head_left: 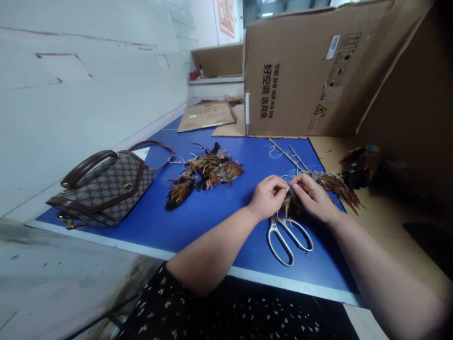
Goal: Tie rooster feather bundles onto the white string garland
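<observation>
My left hand [269, 197] and my right hand [314, 198] meet over the blue table, fingertips almost touching. Between them, both pinch the pale upper end of a small bunch of brown feathers [289, 204], whose tips hang down. Whether thread is also in the fingers is too small to tell. Scissors [283, 241] with silver handles lie just below, their blades hidden under the feathers and hands. Behind my fingers are loose white thread [274, 152] and thin sticks [288, 155]. More brown feathers [338, 186] lie beyond my right hand.
A pile of brown and black feathers [212, 170] lies left of my hands on the blue table [205, 226]. A patterned handbag [106, 189] stands at the left edge. Flat cardboard [207, 116] and a large carton [300, 71] are at the back. Dark feathers [361, 165] lie inside the carton's shadow.
</observation>
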{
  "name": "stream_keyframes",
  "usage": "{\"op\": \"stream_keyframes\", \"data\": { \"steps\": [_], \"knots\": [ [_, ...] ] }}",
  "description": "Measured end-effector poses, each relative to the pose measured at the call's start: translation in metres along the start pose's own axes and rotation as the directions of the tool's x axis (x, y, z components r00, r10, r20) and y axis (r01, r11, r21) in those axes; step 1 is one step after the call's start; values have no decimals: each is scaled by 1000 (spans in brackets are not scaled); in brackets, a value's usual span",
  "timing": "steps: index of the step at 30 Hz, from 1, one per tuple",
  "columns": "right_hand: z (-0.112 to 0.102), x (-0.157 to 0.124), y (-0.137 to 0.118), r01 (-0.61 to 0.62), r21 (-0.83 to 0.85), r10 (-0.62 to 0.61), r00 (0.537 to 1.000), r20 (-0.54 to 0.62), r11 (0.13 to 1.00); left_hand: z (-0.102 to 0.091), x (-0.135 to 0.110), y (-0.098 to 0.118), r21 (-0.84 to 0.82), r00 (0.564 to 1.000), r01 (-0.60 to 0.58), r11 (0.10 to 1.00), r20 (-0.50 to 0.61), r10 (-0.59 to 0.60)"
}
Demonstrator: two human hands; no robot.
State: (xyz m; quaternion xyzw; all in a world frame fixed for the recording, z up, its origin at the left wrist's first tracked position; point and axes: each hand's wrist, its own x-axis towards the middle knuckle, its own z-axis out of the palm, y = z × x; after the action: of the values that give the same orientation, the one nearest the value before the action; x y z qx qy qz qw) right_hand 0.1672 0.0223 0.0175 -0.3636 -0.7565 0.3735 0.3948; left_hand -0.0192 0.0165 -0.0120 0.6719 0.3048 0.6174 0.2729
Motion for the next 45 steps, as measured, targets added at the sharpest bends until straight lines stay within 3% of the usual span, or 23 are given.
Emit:
{"op": "stream_keyframes", "data": {
  "steps": [4,12,18,22,25,32,45],
  "knots": [
    [-4,-1,-4,-58,96,57,998,14,994,1,1,-1,-135,989,145,980,-16,-148],
    [-10,-1,-12,-28,31,28,1000,-7,999,-6,5,4,-252,954,300,920,66,-292],
    [-12,1,-8,-24,-51,25,1000,12,998,-9,5,14,-297,890,457,839,157,-429],
    [-11,2,-3,-46,28,44,996,72,999,-10,6,21,-345,841,538,769,171,-512],
    [-7,1,-4,-94,91,83,989,121,991,-12,8,24,-370,816,572,732,165,-555],
    [-2,1,-7,-157,186,137,984,118,970,-16,11,24,-454,764,635,625,251,-594],
    [8,1,6,-201,430,150,977,150,880,-19,13,26,-525,734,656,542,278,-619]
  ]
}}
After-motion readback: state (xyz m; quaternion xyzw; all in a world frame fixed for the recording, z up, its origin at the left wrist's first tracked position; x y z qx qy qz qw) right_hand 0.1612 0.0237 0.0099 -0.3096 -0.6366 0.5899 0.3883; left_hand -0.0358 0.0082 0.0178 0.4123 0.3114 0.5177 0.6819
